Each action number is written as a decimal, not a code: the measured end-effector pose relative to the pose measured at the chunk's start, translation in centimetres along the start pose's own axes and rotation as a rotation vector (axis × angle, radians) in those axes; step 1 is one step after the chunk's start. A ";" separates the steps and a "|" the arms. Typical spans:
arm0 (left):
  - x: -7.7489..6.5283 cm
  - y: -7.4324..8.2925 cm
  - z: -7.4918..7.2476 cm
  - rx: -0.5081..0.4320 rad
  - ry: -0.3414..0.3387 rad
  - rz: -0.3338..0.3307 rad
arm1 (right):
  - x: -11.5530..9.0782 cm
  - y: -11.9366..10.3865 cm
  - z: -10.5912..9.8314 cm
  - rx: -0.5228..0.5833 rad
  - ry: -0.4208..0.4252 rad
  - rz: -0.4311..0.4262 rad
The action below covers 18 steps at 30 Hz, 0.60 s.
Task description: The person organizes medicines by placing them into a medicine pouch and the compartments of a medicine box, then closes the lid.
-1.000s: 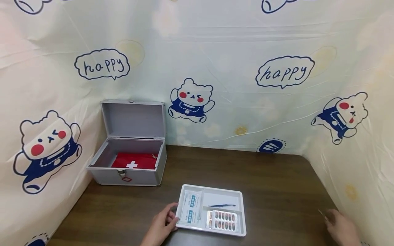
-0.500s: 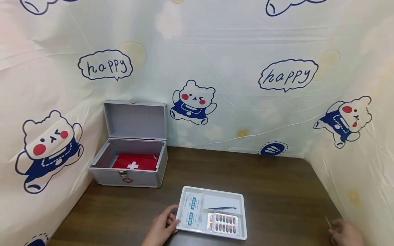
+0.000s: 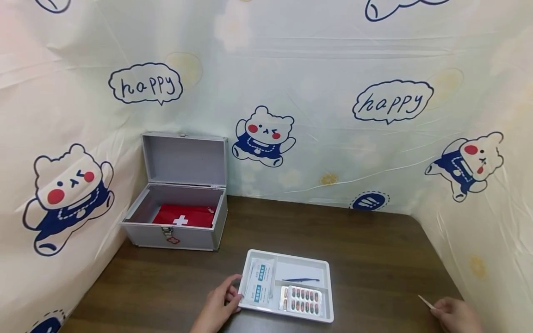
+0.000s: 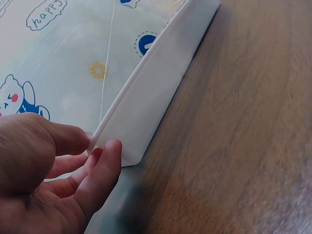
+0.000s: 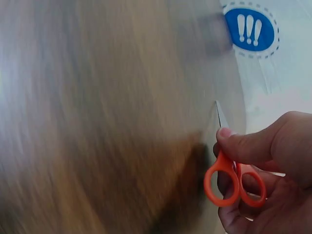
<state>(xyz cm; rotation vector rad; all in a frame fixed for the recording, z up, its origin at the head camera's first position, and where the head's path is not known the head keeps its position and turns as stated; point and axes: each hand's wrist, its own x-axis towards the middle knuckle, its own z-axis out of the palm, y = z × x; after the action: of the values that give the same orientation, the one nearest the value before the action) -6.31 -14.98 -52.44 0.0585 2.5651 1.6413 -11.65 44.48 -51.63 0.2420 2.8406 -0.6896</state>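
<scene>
My left hand (image 3: 219, 303) pinches the left rim of a white divided tray (image 3: 331, 296), near its front corner. In the left wrist view, thumb and fingers of this hand (image 4: 58, 170) meet at the end of the tray wall (image 4: 141, 102). White-and-teal sealed packets (image 3: 260, 282) lie in the tray's left compartment, a slim dark-blue tool (image 3: 300, 280) at back right, and capsule blister packs (image 3: 305, 300) at front right. Over the table's right side, my right hand (image 3: 455, 314) holds scissors (image 3: 425, 302); the right wrist view shows their orange handles (image 5: 225, 163) and closed-looking blades.
A grey metal case (image 3: 175, 236) stands at back left, lid raised, with a red white-crossed pouch (image 3: 195, 216) inside. The brown wooden table (image 3: 333, 231) is enclosed by a printed cloth (image 3: 316, 138) behind and at both sides.
My right hand, holding the scissors, has moved left since half a second ago, and the blades tilt further left. My left hand stays on the tray. The head view has shifted slightly.
</scene>
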 end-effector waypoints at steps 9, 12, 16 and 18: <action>0.0 0.1 0.3 -0.006 -0.024 0.011 | 0.1 -4.5 0.7 0.160 -0.026 -0.070; 0.0 0.1 0.3 -0.029 -0.027 0.003 | 0.3 -6.9 1.5 0.203 0.011 -0.127; -0.1 0.2 0.2 -0.029 -0.015 -0.001 | 0.9 -10.3 3.2 0.270 0.024 -0.217; -0.1 0.3 0.2 -0.021 -0.013 -0.002 | 1.2 -12.0 3.8 0.298 0.002 -0.254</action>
<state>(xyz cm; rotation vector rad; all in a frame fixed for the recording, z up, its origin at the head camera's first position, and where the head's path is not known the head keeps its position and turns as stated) -6.21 -14.69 -52.29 0.0644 2.5373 1.6615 -14.72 32.32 -50.05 -0.0767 2.7877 -1.1663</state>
